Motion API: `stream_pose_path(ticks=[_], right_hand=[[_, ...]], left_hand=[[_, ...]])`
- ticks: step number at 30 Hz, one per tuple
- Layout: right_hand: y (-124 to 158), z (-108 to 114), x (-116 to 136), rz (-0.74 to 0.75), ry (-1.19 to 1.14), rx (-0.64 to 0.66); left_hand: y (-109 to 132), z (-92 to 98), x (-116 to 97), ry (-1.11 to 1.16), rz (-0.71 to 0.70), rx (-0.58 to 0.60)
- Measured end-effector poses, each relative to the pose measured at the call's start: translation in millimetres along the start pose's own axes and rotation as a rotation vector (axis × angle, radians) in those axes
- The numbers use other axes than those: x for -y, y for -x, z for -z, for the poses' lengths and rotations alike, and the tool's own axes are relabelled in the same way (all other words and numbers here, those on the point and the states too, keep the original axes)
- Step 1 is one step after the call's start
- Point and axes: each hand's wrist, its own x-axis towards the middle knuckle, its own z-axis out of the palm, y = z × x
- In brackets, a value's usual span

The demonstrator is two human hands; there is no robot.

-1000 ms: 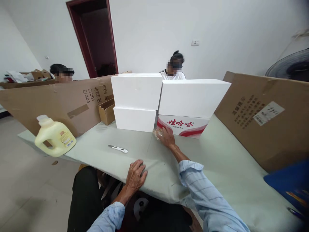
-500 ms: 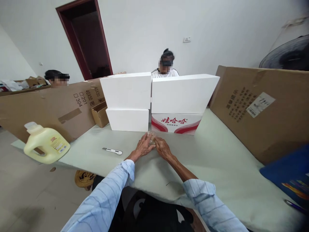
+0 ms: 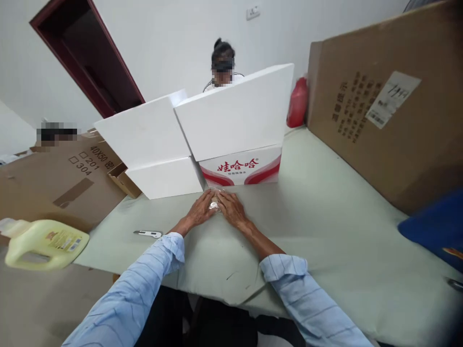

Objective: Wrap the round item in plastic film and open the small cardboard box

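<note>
A small crumpled piece of clear, shiny plastic (image 3: 214, 205) lies on the table in front of the white boxes; what it wraps, if anything, I cannot make out. My left hand (image 3: 200, 208) rests along its left side with fingers stretched forward. Over its right side lies my right hand (image 3: 231, 208), flat, fingers extended and slightly apart. Both hands touch the plastic and hide part of it. To the left of my left hand is a white utility knife (image 3: 148, 233).
White boxes (image 3: 144, 130) and a red-and-white printed carton (image 3: 242, 168) stand stacked ahead. A yellow jug (image 3: 47, 243) is at left, a red bottle (image 3: 298, 103) behind. Large cardboard boxes (image 3: 361, 96) flank the table (image 3: 325, 231). A person (image 3: 222, 62) sits opposite.
My view has tilted and swung to the right. My hands have flattened out over the plastic, which they were gathered around before; the red bottle has come into sight.
</note>
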Motion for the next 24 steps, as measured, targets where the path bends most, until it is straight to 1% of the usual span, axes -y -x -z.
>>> stream_pose_path(ticks=[3, 7, 11, 15, 18, 21, 24], right_hand=[[2, -6, 7, -0.046, 0.010, 0.008], [4, -7, 16, -0.076, 0.028, 0.035], [4, -7, 19, -0.088, 0.046, 0.062], [4, -6, 18, -0.077, 0.075, 0.085], [3, -6, 15, -0.079, 0.114, 0.097], [1, -10, 12, -0.093, 0.157, 0.114], [-2, -15, 10, -0.110, 0.196, 0.137]], left_hand=[[6, 2.8, 5, -0.057, -0.046, 0.046], [9, 4.2, 14, -0.164, -0.090, 0.074], [-1, 6.6, 19, -0.213, -0.088, 0.111], [-13, 16.1, 21, -0.174, -0.110, 0.166], [-16, 21.4, 24, -0.147, -0.143, 0.191], [-15, 18.2, 26, -0.151, -0.136, 0.198], [-15, 10.6, 24, -0.126, -0.089, 0.182]])
